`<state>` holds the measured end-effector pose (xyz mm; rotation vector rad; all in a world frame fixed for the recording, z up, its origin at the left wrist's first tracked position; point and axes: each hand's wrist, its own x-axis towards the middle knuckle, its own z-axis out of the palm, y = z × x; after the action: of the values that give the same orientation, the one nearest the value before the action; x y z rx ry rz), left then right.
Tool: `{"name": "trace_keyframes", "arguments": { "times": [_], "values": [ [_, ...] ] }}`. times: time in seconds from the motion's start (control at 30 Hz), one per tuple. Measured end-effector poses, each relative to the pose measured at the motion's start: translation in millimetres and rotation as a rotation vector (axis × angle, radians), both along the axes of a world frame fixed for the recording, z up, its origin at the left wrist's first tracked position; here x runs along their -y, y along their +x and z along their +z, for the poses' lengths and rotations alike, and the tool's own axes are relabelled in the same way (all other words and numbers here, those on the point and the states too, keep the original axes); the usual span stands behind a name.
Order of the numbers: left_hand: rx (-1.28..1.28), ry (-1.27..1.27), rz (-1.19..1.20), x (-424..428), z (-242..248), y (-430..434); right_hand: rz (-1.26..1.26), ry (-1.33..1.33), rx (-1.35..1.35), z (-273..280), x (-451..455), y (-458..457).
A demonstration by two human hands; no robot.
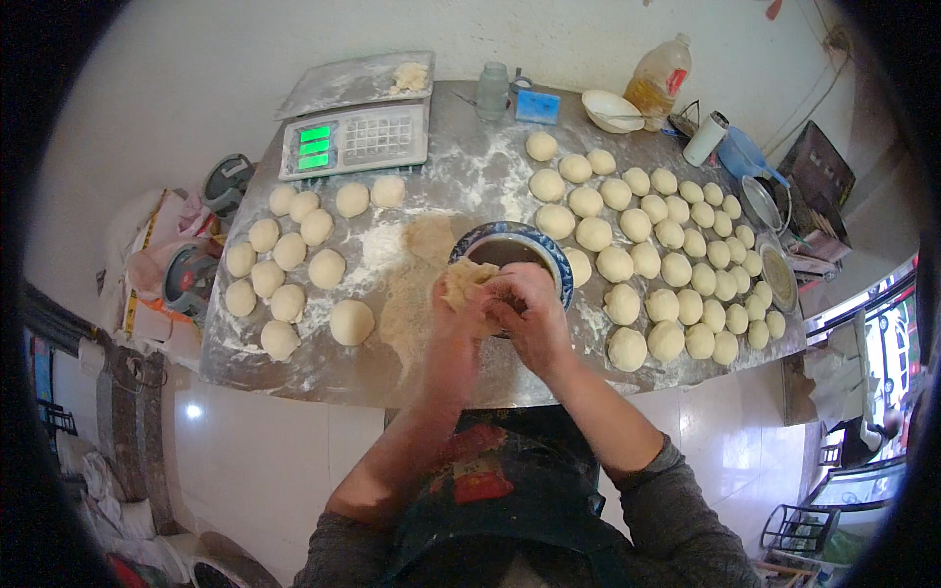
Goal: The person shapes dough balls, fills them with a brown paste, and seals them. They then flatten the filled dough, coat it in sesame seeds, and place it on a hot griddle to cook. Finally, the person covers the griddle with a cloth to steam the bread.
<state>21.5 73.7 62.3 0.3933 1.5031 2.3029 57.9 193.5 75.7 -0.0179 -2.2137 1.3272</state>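
My left hand [454, 312] grips a lump of soft dough [468, 279] over the left side of a bowl with a blue-and-white rim [560, 268]. Beside it, my right hand [526, 301] has its fingers curled at the dough's right edge; whether it pinches any dough cannot be told. The bowl's inside looks dark and is partly hidden by my hands. Several round dough balls [351, 323] lie on the floured table at the left, and many more dough balls [614, 264] stand in rows at the right.
A digital scale [382, 140] with dough bits on its pan is at the back left. Along the back stand a glass jar [492, 92], a blue box [537, 107], a white bowl [610, 110], an oil bottle [658, 77] and a flask [706, 138]. The table's front edge curves before me.
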Motion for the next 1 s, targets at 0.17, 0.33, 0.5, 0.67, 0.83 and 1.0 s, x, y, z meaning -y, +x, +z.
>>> {"name": "trace_keyframes", "arguments": {
  "times": [0.17, 0.33, 0.5, 0.67, 0.83, 1.0],
  "values": [
    [0.203, 0.180, -0.009, 2.3, 1.9, 2.4, -0.010, 0.051, 0.003, -0.1, 1.5, 10.2],
    [0.166, -0.134, -0.101, 26.9, -17.5, -11.5, 0.103, 0.402, -0.278, 1.0, -2.4, 12.8],
    [0.178, -0.092, -0.358, 37.8, -22.5, -4.7, 0.037, 0.491, -0.333, -13.6, 7.8, 14.2],
    [0.263, 0.147, -0.476, 37.3, -28.1, -3.4, 0.070, 0.314, -0.313, -28.6, 15.2, 5.0],
    [0.532, 0.415, -0.422, 28.0, -28.2, 9.3, 0.153, -0.095, 0.073, -21.8, 17.9, 5.9],
    [0.316, 0.233, -0.501, 19.1, 2.9, 7.7, 0.321, 0.007, -0.060, -3.3, 12.6, 16.3]
  ]
}}
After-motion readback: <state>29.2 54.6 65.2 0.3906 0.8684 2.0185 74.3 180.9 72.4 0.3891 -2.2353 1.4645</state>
